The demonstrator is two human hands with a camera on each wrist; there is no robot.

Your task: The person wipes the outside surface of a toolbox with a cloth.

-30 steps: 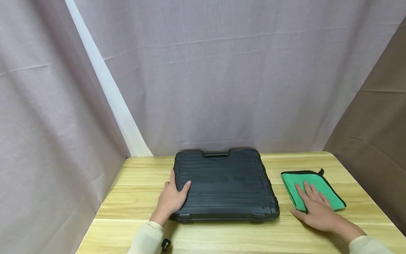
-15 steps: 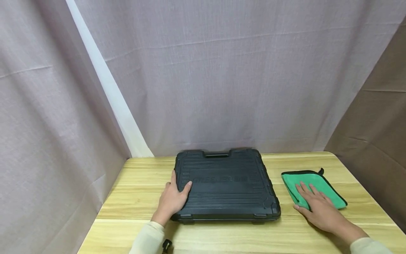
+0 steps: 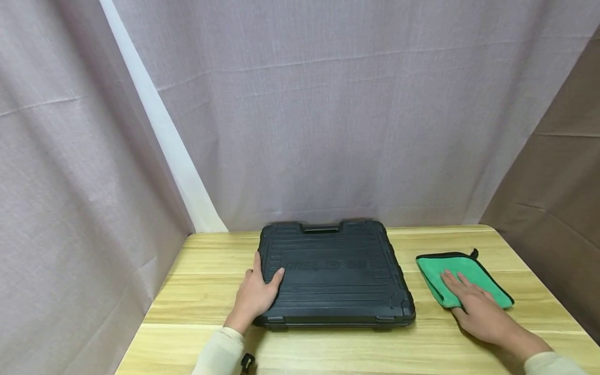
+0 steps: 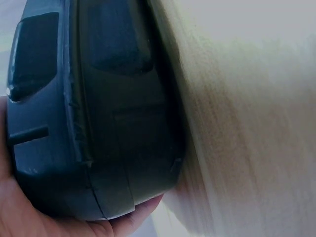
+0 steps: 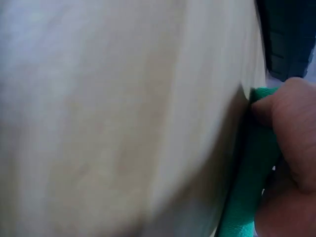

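My left hand [image 3: 255, 297] rests on the near left corner of the black plastic tool case [image 3: 334, 272], thumb lying on the ribbed lid and fingers curled round the left edge. In the left wrist view my palm [image 4: 29, 217] cups that rounded corner of the case [image 4: 94, 113], which lies flat on the wooden bench [image 3: 206, 271]. The case sits closed in the middle of the bench, its carrying handle [image 3: 320, 228] on the far side toward the grey curtain [image 3: 328, 104].

My right hand [image 3: 480, 310] lies on the near part of the green cloth [image 3: 461, 276], fingers stretched forward across it. The cloth has a black border and lies to the right of the case, apart from it. In the right wrist view my thumb [image 5: 276, 106] presses against the folded edge of the cloth [image 5: 247, 187], pinching it at the side, with blurred bench wood [image 5: 123, 118] beside it.

A brown curtain [image 3: 553, 198] hangs past the bench's right edge.
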